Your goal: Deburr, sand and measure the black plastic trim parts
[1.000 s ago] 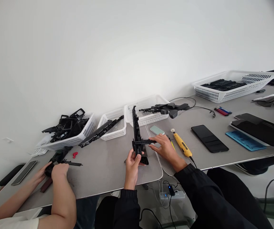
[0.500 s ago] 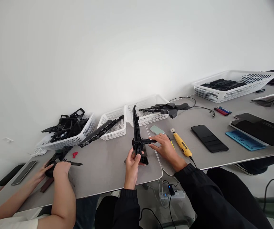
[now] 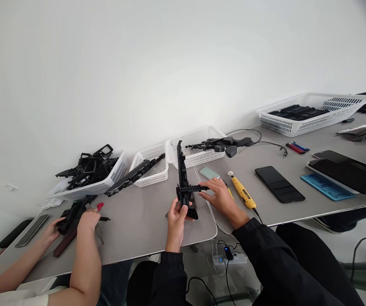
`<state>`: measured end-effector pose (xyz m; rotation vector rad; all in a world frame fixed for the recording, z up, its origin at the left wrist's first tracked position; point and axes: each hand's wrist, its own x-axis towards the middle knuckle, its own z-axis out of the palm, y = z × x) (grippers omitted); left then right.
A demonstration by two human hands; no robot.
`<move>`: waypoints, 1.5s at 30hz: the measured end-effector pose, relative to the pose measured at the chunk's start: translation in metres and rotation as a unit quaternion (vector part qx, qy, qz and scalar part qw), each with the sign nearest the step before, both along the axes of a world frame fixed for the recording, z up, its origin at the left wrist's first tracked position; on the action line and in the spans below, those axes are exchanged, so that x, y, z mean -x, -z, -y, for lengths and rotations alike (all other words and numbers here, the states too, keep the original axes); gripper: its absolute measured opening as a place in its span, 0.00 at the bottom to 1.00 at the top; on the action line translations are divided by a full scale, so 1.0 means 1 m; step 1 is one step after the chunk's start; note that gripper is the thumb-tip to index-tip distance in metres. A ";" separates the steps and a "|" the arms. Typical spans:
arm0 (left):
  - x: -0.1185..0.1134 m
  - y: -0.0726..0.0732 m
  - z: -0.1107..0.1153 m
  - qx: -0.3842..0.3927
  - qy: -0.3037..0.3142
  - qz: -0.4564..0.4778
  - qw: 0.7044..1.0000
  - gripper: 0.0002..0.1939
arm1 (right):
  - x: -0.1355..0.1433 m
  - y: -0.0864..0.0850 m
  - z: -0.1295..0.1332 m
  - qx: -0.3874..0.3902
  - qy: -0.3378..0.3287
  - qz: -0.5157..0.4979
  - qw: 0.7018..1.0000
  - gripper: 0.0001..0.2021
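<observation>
My left hand [image 3: 177,223] is closed round the lower end of a long black plastic part [image 3: 182,165], held upright above the table's front. Between the thumb and fingers of my right hand [image 3: 219,195] is the end of a black caliper [image 3: 195,188]. The caliper lies level across the plastic part, with its jaws at the part's left side. Whether the jaws touch the part I cannot tell. To the right of my right hand a yellow rotary tool [image 3: 243,192] rests on the table, and behind it lies a pale green flat item [image 3: 209,173].
White baskets [image 3: 153,180] with black plastic parts stand along the wall, another basket [image 3: 293,129] at the right. A dark phone [image 3: 279,184] and a blue tray [image 3: 326,188] lie on the right. At the left, a co-worker's hands [image 3: 89,219] handle a black part [image 3: 70,216].
My hands, the plastic part and the caliper have hardly moved. On the left, the co-worker's right hand has shifted a little to the right and the black part there has turned.
</observation>
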<state>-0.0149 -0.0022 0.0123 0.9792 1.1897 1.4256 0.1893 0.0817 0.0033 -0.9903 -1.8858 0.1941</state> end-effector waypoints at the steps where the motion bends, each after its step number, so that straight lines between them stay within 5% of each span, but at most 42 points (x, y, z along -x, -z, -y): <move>1: 0.000 0.000 0.000 -0.001 0.001 -0.002 1.000 0.40 | 0.000 -0.001 0.000 -0.001 0.000 -0.001 1.000 0.11; 45: 0.002 0.003 -0.001 0.006 0.002 0.017 1.000 0.43 | 0.001 0.005 0.000 0.009 -0.029 -0.042 0.999 0.11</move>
